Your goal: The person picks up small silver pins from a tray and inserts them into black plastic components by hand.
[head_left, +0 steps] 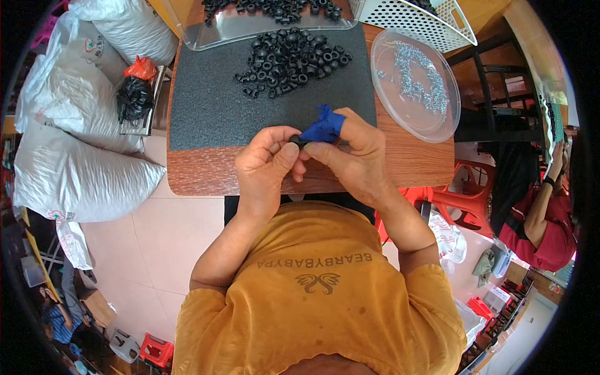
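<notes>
Between the fingertips of both hands, just above the near edge of the mat, is a small black part [295,141]. My left hand [267,157] pinches it from the left. My right hand [353,150], with blue cloth [323,127] wrapped about its index finger, presses thumb and finger against the part's right side; anything smaller held there is hidden. A pile of black ring-like parts [290,59] lies beyond the hands on the dark grey mat [206,100]. To the right, a round clear plastic lid [390,103] carries many tiny silvery-blue pieces [420,78].
A clear tray [212,39] of black parts and a white perforated basket [447,31] stand at the table's far side. Stuffed white sacks [94,169] crowd the left floor. A red plastic stool [465,197] is at the right, near another person in red [544,231].
</notes>
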`<state>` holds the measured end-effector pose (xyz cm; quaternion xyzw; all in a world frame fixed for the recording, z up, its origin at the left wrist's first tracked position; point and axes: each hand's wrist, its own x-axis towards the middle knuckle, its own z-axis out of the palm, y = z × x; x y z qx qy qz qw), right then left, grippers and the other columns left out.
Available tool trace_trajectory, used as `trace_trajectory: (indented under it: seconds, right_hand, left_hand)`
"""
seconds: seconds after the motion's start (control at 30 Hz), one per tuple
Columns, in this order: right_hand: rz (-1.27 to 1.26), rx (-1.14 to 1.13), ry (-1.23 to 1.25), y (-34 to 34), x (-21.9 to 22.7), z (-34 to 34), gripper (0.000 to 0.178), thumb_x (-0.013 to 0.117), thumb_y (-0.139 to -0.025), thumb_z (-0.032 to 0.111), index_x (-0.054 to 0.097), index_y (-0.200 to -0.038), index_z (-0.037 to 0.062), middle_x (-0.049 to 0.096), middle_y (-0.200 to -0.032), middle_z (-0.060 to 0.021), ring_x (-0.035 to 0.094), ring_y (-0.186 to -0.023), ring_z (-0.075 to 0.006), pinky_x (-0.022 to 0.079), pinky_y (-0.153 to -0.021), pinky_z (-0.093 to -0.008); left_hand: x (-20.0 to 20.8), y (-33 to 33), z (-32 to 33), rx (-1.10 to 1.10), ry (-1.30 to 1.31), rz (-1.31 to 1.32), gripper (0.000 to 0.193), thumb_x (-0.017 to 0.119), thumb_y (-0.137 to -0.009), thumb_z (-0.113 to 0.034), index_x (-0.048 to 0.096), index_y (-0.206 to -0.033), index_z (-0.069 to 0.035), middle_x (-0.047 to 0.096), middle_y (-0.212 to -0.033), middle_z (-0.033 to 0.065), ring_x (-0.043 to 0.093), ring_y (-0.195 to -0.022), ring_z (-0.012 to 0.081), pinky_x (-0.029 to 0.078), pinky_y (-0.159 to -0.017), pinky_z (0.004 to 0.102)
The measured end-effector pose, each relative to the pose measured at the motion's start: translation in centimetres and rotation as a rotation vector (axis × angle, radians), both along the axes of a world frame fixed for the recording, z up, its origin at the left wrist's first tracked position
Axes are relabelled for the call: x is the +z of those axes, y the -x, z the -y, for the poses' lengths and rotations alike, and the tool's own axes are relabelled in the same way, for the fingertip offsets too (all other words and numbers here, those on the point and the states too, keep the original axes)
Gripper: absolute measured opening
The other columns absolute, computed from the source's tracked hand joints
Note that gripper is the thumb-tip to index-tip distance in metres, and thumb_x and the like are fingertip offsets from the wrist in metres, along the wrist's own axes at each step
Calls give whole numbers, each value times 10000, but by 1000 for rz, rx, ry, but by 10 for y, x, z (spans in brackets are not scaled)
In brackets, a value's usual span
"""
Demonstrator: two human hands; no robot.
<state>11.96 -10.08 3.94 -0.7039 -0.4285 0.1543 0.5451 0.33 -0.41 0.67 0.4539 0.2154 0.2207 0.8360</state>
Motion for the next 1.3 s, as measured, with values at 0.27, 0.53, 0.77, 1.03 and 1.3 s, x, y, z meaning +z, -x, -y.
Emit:
trace_trajectory:
  seconds: [0.27, 0.53, 0.77, 1.03, 1.3]
  right_hand:
    - [-339, -44, -42, 11, 4, -2, 63, 646, -695, -30, 602, -729, 0, 534, -699, -61, 548, -667, -161, 440, -577, -281]
    - [-466, -19, -55, 8, -2, 2, 64, 633, -722, -53, 617, -764, -7, 550, -745, -32, 562, -676, -103, 460, -606, -244]
    - [-341, -46, -25, 13, 0, 6, 80, 641, -740, -21, 628, -819, -14, 574, -745, -47, 567, -675, -106, 455, -601, -231]
    - [-652, 28, -65, 5, -2, 5, 52, 613, -750, -59, 605, -778, -15, 627, -697, -39, 573, -654, -87, 476, -605, -234]
    - [-670, 4, -17, 3, -5, 4, 63, 638, -732, -51, 608, -766, -6, 621, -704, -17, 555, -652, -72, 473, -604, -230]
  left_hand:
    - [2, 1, 2, 35, -3, 23, 179, 543, -889, -57, 538, -1043, 33, 601, -792, 68, 540, -624, 82, 459, -543, 198]
    - [2, 2, 6, 29, -17, 3, 180, 542, -890, -60, 535, -1047, 28, 596, -806, 64, 540, -634, 82, 461, -550, 198]
    - [-1, 2, 6, 43, -61, 16, 184, 535, -894, -61, 530, -1059, 21, 597, -823, 60, 538, -646, 77, 462, -561, 195]
    - [0, 7, 7, -24, -47, 7, 196, 527, -897, -55, 522, -1078, 21, 603, -836, 65, 541, -657, 77, 463, -574, 195]
    - [-2, 9, 9, -5, -356, -74, 208, 516, -897, -33, 521, -1100, 13, 606, -835, 58, 549, -662, 70, 464, -575, 189]
